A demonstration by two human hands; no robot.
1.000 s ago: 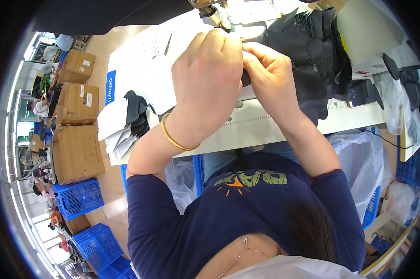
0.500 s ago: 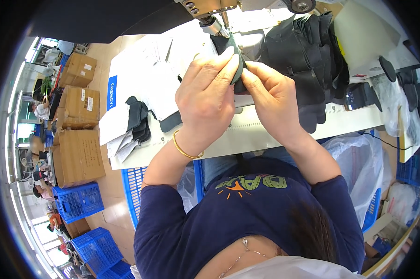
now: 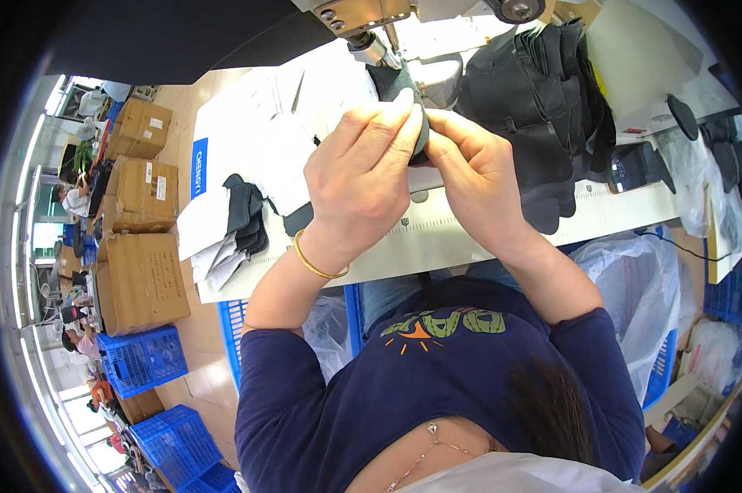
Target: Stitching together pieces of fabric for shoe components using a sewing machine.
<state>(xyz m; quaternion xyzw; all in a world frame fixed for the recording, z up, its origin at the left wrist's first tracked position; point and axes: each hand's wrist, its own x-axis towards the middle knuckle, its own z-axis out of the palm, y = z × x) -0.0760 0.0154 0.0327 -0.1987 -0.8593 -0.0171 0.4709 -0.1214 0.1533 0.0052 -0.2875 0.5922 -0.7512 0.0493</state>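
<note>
A dark fabric piece (image 3: 397, 82) lies under the presser foot of the sewing machine (image 3: 375, 49), its curved near end between my hands. My left hand (image 3: 362, 164) pinches that end from the left, fingertips pressed on its top. From the right, my right hand (image 3: 473, 164) holds its edge between thumb and curled forefinger. What lies beneath my fingertips is partly hidden. Right of my hands a thick stack of black fabric pieces (image 3: 523, 107) rests on the white table (image 3: 371, 263).
Small dark pieces (image 3: 246, 215) lie on white sheets at the table's left. A phone (image 3: 630, 168) sits at right. Blue baskets (image 3: 233, 329) and a plastic bag (image 3: 634, 287) are below the table edge. Cardboard boxes (image 3: 145, 279) and blue crates (image 3: 145, 360) stand on the floor at left.
Both hands have shifted slightly left, still gripping the fabric piece. More of its flat top now shows near the presser foot. The whole view has tilted a little.
</note>
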